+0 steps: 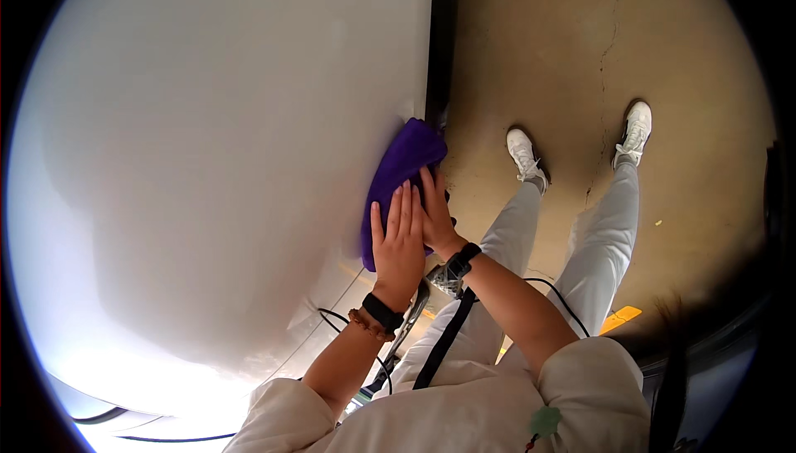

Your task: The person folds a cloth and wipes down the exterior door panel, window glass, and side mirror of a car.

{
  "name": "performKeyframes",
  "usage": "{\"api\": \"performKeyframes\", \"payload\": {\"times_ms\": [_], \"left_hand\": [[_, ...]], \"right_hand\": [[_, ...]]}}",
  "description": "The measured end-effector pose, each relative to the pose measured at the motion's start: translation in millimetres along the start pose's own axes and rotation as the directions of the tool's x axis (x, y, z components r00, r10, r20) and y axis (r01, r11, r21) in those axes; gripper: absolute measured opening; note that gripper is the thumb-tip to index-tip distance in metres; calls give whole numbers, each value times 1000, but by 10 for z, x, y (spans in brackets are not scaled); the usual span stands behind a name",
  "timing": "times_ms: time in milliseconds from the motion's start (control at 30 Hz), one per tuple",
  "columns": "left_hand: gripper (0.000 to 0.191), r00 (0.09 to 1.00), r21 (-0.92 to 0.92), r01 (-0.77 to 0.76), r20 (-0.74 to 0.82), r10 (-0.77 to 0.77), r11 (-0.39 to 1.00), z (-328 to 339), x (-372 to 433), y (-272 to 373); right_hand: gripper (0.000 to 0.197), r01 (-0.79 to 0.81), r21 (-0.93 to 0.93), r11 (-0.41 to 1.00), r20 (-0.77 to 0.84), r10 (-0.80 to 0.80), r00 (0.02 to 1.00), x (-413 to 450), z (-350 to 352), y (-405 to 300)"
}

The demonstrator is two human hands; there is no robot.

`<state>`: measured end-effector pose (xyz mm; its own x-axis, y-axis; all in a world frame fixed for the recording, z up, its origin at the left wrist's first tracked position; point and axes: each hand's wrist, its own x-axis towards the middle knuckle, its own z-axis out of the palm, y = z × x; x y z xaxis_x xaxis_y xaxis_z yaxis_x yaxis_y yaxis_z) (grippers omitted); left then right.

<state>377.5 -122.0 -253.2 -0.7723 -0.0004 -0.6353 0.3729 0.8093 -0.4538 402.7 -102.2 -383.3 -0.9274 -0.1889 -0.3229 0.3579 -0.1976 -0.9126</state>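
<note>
A folded purple cloth [407, 145] lies against the edge of a glossy white car body panel [236, 142]. Flat on the cloth rests my left hand [399, 248], its fingers stretched out and pressing it to the panel. My right hand [438, 220] is on the cloth's right side, touching the left hand, with its fingertips at the fold. The cloth partly hides the panel's edge. Both wrists carry black bands, and the left one also has a brown beaded bracelet.
Below the hands a car lamp [446, 280] shows beside a panel seam. A black trim strip [443, 36] runs along the panel's far edge. To the right is a cracked concrete floor [553, 49] with a yellow marking [620, 320]. A black cable [559, 300] loops near my legs.
</note>
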Motion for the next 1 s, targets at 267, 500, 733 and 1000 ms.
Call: {"api": "performKeyframes", "payload": {"times_ms": [267,500,733,1000], "left_hand": [[63,955,-238,220,-144,-258,946,-711,-1411,-351],[66,901,-395,301,-180,-394,868,-1223,-1853,-556],[61,754,-547,328,-340,-562,770,-1051,-2310,-878],[58,494,-655,289,-523,-695,698,-944,-2803,-1604]], "right_hand": [[63,57,67,996,120,-65,991,-755,236,-1466],[68,198,34,980,169,-201,965,-917,322,-2150],[65,518,-47,854,261,-490,831,-930,590,-2640],[43,817,-248,520,354,-736,576,-1091,1262,-3590]]}}
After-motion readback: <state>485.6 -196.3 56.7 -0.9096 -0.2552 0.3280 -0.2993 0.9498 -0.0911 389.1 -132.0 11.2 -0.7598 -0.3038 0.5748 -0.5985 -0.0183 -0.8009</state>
